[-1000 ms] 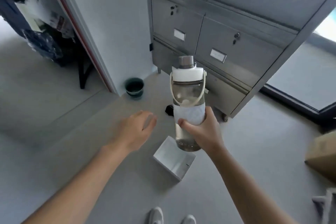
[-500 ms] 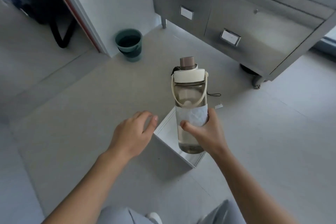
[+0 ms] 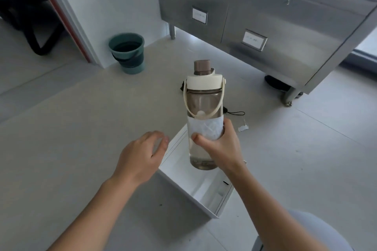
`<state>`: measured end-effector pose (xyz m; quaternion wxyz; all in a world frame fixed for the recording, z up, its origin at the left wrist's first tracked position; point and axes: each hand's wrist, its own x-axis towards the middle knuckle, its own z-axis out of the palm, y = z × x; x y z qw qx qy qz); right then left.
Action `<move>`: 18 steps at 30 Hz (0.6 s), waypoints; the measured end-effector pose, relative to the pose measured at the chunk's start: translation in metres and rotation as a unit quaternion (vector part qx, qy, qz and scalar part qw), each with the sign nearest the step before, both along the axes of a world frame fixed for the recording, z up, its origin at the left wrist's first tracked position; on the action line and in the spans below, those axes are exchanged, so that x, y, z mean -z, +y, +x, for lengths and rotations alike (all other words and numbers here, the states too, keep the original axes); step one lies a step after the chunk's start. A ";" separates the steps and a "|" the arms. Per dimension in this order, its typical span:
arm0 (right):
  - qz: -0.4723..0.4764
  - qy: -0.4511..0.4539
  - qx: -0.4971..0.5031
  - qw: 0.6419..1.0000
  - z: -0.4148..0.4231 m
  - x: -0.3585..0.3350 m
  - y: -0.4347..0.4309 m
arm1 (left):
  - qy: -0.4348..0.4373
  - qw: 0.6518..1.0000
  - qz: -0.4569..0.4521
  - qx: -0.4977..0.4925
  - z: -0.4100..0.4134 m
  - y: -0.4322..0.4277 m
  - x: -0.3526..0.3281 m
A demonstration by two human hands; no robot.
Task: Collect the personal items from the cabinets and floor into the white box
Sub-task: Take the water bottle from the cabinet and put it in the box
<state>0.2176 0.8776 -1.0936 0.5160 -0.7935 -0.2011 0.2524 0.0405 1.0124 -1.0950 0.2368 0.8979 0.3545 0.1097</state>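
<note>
Soft, even daylight, brightest at right edge. Broad pale sheen on steel cabinet front, dark shadow beneath it. White box throws soft shadow leftward on floor. Doorway upper left dim, near black. Wide-angle bend: cabinet edges and door frame lean outward. Left hand fingertips smeared with blur. Bottle, gripped by right hand, crisp, light glowing through clear body.

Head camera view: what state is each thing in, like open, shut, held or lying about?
Water bottle: upright, lid on, held over the box.
White box: on the floor, top open.
Right hand: grips the bottle.
Left hand: open, holds nothing.
Metal cabinet: doors shut.
Green bucket: upright on the floor.
Black cord: lying on the floor.
</note>
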 end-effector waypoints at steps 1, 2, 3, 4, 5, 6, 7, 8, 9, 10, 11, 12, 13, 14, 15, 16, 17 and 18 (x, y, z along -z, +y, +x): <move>-0.004 0.010 0.003 1.000 -0.001 0.006 -0.003 | 0.009 1.000 -0.006 -0.001 -0.005 -0.002 0.006; -0.010 0.016 0.003 1.000 -0.002 0.012 -0.006 | 0.019 1.000 -0.010 -0.001 -0.008 -0.003 0.011; -0.016 0.018 0.002 1.000 -0.002 0.019 -0.008 | 0.028 1.000 -0.008 0.002 -0.010 -0.003 0.016; -0.025 0.014 -0.001 1.000 0.000 0.025 -0.008 | 0.035 0.999 -0.004 0.006 -0.010 -0.002 0.019; -0.034 0.005 -0.008 0.999 0.002 0.028 -0.008 | 0.040 0.999 0.000 0.010 -0.007 0.000 0.022; -0.042 -0.007 -0.017 0.999 0.005 0.031 -0.006 | 0.044 0.999 0.005 0.016 -0.004 0.001 0.025; -0.047 -0.020 -0.027 0.998 0.009 0.034 -0.004 | 0.048 0.999 0.011 0.023 0.001 0.003 0.028; -0.049 -0.031 -0.037 0.998 0.013 0.037 -0.001 | 0.050 0.998 0.016 0.028 0.007 0.005 0.030; -0.051 -0.040 -0.044 0.997 0.016 0.039 0.002 | 0.053 0.998 0.017 0.032 0.012 0.007 0.031; -0.052 -0.044 -0.046 0.997 0.018 0.042 0.003 | 0.055 0.998 0.015 0.035 0.016 0.007 0.033; -0.051 -0.043 -0.044 0.997 0.019 0.046 0.003 | 0.057 0.998 0.009 0.035 0.018 0.006 0.034; -0.052 -0.037 -0.040 0.997 0.019 0.049 0.003 | 0.057 0.998 0.001 0.035 0.019 0.004 0.036; -0.053 -0.029 -0.036 0.998 0.018 0.053 0.001 | 0.056 0.998 -0.008 0.033 0.018 0.001 0.037; -0.052 -0.020 -0.033 0.998 0.016 0.058 0.000 | 0.056 0.998 -0.016 0.033 0.016 -0.001 0.038; -0.050 -0.011 -0.031 0.998 0.016 0.064 0.000 | 0.058 0.998 -0.022 0.034 0.014 -0.002 0.040; -0.048 0.000 -0.028 0.998 0.015 0.073 0.000 | 0.060 0.997 -0.025 0.034 0.012 -0.002 0.041; -0.043 0.012 -0.025 0.999 0.015 0.083 0.002 | 0.063 0.997 -0.027 0.033 0.010 -0.001 0.043; -0.039 0.025 -0.022 0.999 0.015 0.095 0.005 | 0.066 0.997 -0.026 0.030 0.008 0.002 0.045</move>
